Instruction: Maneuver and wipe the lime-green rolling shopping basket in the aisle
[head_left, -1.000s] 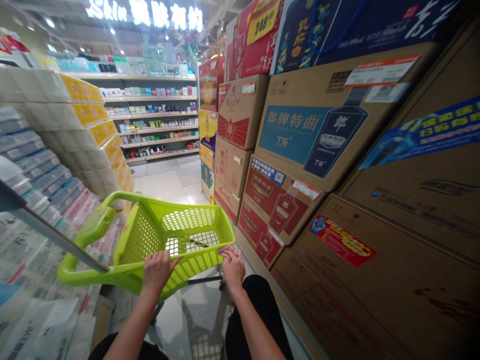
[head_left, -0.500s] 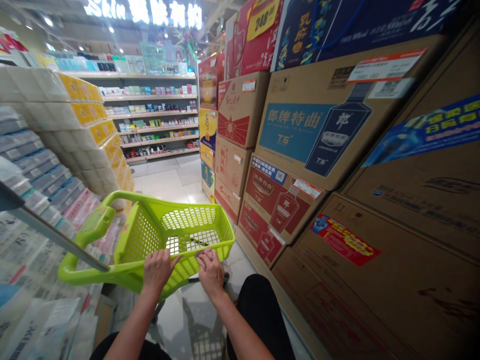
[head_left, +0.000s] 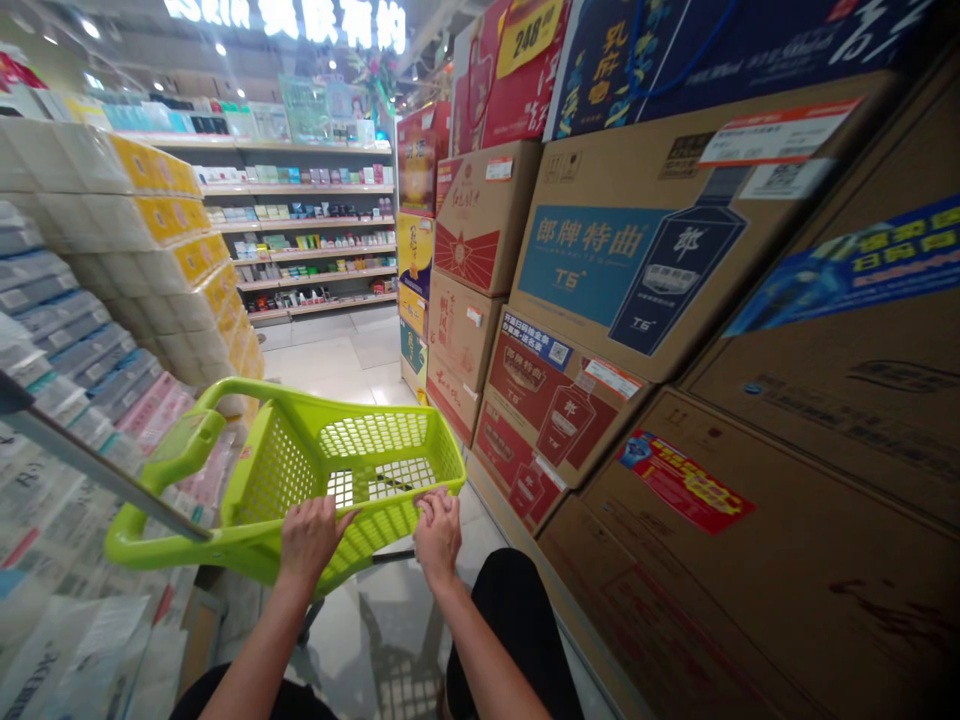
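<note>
A lime-green shopping cart (head_left: 276, 465) with perforated basket walls stands before me, its looped handle to the left. My left hand (head_left: 309, 538) is closed over the near rim, thumb pointing right along the edge. Farther along the same rim, close to the cart's right end, my right hand (head_left: 438, 535) has its fingers curled over the edge. Nothing lies in the part of the basket I can see. A grey metal pole (head_left: 112, 465) crosses the cart's handle side at a slant.
Stacked cardboard cartons (head_left: 585, 270) form a wall close on my right. On the left are piled tissue packs (head_left: 157, 220) and smaller plastic-wrapped packs (head_left: 82, 330). Tiled floor (head_left: 337, 360) leads to shelves (head_left: 315, 222) of small goods. My knee (head_left: 517, 620) is near the lower cartons.
My right hand has slid right along the rim, widening the gap between my hands. The cart and my left hand appear slightly farther left in view.
</note>
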